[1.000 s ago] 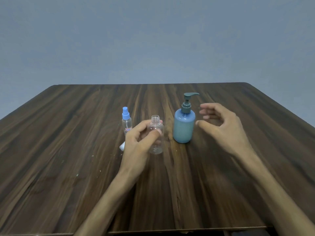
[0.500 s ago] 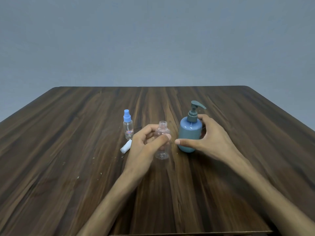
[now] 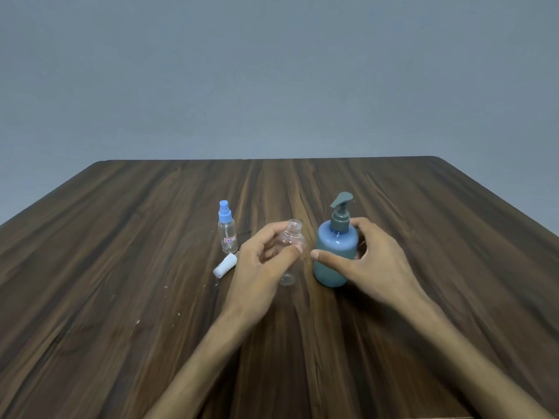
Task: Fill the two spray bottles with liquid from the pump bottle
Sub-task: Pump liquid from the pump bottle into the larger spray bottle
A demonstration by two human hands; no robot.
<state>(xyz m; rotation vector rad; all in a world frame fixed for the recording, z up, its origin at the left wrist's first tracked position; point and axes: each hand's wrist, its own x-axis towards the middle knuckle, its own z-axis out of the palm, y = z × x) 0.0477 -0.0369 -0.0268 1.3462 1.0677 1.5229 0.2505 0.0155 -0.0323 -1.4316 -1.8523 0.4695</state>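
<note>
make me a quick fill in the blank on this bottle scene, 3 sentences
1. The left hand holds the clear bottle, whose neck has no ____ on it.
2. The right hand grips the ____ pump bottle.
3. The white cap lies on the ____.

Missing words: cap; blue; table

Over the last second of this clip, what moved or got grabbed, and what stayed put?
The right hand, open in the air a second ago, closed in leftward and now grips the blue pump bottle, whose nozzle has turned from pointing right toward the camera. The left hand keeps its hold on the uncapped clear bottle. The capped spray bottle and the white cap on the table stayed put.
</note>
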